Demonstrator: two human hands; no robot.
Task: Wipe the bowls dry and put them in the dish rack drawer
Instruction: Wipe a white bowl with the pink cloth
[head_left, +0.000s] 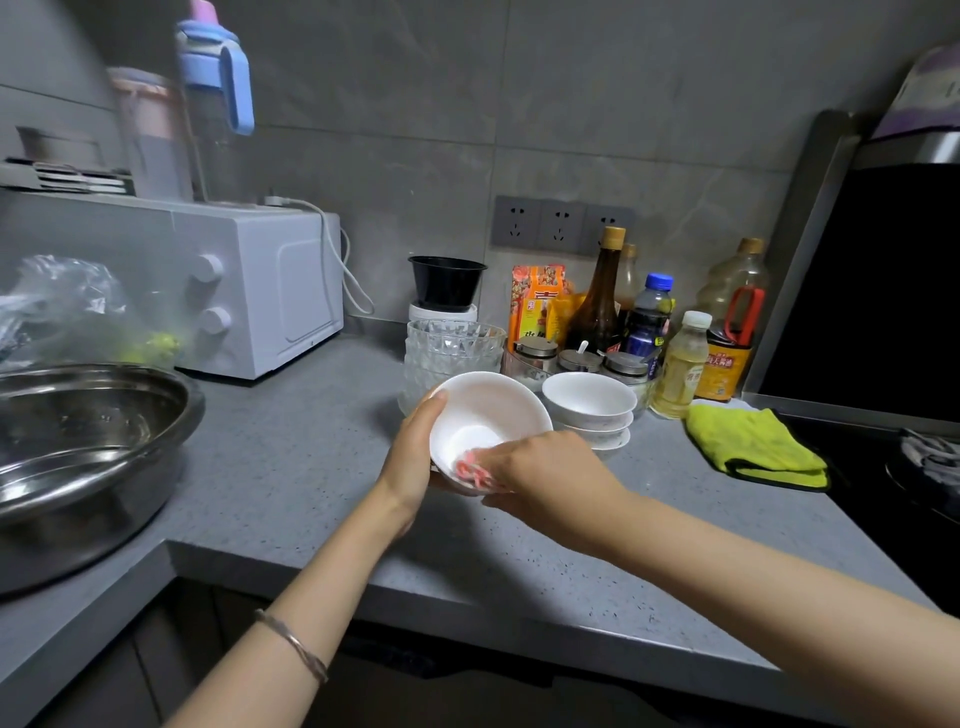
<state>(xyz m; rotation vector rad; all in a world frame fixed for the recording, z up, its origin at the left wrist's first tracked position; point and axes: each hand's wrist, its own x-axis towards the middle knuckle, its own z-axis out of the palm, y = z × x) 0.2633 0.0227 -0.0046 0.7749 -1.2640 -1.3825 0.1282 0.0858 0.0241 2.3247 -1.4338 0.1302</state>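
Over the grey counter (291, 467), a white bowl (488, 410) is held tilted by the left hand (413, 452), its fingers (439, 400) closed on the rim. A pink cloth (470, 470) is pinched in the curled fingers of the right hand (545, 473) and pressed into the bowl's bottom. The wipe is best carried round the wall up to the rim, the bowl being turned so that no wet patch is missed, and the outside dried too. A stack (589, 410) of bowls stands just behind, beside glass bowls (454, 343). A steel basin (88, 431) and microwave (260, 291) are seen at left, a yellow cloth (753, 447) and hob (883, 493) at right. No drawer is in view.
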